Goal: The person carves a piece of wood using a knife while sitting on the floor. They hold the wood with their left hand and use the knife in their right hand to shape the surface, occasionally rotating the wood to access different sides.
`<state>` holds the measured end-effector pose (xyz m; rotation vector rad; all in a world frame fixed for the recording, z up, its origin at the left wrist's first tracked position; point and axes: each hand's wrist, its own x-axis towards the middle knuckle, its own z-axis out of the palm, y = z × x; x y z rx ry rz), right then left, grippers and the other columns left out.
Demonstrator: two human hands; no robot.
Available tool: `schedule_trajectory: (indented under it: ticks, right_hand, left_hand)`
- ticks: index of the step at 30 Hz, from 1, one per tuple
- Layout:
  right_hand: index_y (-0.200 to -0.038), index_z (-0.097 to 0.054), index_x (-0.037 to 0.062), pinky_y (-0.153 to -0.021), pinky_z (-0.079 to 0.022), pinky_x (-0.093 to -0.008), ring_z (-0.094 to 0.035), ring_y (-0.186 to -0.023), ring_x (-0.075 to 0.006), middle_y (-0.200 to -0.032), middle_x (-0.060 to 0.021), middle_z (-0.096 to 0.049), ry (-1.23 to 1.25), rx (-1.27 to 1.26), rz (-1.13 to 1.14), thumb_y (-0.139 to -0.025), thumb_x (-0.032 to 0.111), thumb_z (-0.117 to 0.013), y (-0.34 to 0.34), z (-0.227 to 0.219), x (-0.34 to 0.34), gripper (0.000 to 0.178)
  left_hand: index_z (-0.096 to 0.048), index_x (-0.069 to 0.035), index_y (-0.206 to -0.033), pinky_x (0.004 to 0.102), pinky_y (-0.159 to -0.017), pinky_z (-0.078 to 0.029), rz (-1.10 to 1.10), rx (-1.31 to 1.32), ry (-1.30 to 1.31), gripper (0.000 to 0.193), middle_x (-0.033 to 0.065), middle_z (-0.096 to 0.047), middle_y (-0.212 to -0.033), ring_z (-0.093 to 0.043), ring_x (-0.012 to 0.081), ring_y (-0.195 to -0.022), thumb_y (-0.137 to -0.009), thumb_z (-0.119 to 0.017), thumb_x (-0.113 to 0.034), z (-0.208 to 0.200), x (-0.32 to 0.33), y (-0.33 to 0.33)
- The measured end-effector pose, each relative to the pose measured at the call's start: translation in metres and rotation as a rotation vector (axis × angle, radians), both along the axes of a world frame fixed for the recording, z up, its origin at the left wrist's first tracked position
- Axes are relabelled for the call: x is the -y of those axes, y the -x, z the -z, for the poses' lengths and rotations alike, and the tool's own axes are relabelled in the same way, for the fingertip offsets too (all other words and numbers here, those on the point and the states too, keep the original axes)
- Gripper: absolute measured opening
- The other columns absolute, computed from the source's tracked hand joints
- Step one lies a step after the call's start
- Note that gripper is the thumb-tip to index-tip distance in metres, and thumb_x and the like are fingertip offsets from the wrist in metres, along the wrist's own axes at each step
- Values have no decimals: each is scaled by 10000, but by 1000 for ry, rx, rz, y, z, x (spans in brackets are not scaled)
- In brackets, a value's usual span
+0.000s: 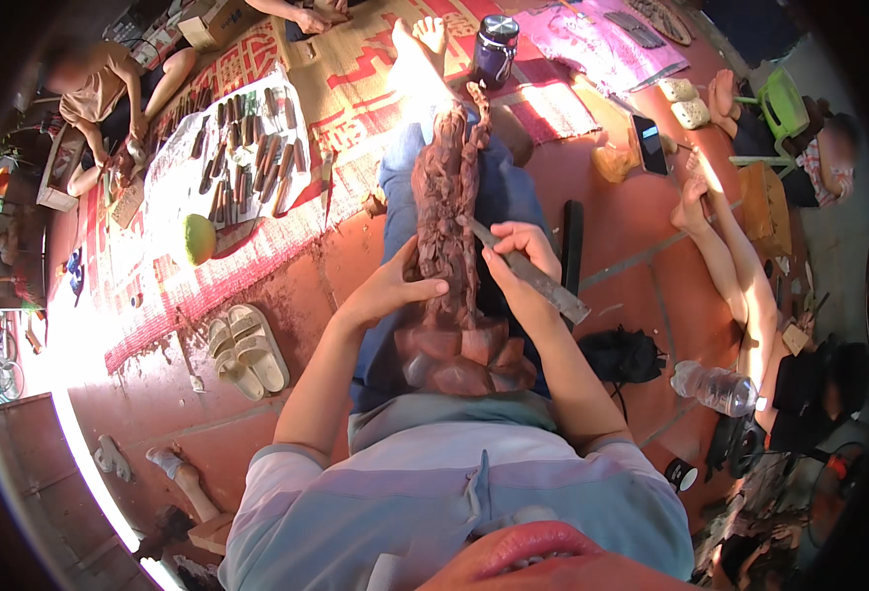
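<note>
A reddish-brown carved wooden statue (442, 197) lies along my legs, its faceted rock-like base (469, 357) close to my belly and its far end toward my bare feet. My left hand (392, 288) is closed around the statue's left side, thumb lying across the lower part. In my right hand (528, 258) I grip a flat grey carving knife (543, 284). Its narrow tip touches or nearly touches the statue's right side around mid-length, while the broad end sticks out below my hand. My left fingertips are hidden behind the wood.
Many carving tools (247, 148) lie on a white cloth to the left, with a green round fruit (196, 239) beside it. Sandals (249, 350), a dark flask (495, 51), a phone (649, 145) and a plastic bottle (714, 388) surround me. Other people sit at left, far side and right.
</note>
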<state>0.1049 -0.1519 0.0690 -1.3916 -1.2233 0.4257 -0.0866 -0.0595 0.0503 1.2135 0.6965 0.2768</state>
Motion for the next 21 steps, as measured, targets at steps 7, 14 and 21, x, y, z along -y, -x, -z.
schedule_trajectory:
  ticks: [7, 14, 21]
  right_hand:
    - [-823, -542, 31, -775, -495, -299, -645, -892, -229, -1018, -131, -636, 30, 37, -7, -763, 5, -682, -4, -4, -2, 155]
    - [-824, -554, 27, -708, -500, -278, -645, -863, -217, -1009, -124, -641, 61, 80, -39, -754, -10, -680, -4, -10, 1, 149]
    - [-810, -573, 26, -664, -506, -278, -651, -831, -213, -908, -123, -635, 11, 218, -60, -738, -10, -696, -6, -18, -7, 146]
  left_hand:
    - [-131, 49, -1434, 321, -947, -433, -165, -130, -234, 1053, 212, -514, -1243, -545, 247, -1116, -689, -790, -297, -8, 32, -16]
    - [-151, 57, -1428, 331, -962, -420, -307, -29, -203, 998, 235, -509, -1250, -541, 256, -1132, -721, -761, -296, 6, 45, -17]
    - [-236, 18, -1421, 335, -942, -435, -398, -32, -263, 901, 218, -520, -1241, -550, 256, -1124, -732, -750, -250, 20, 49, -16]
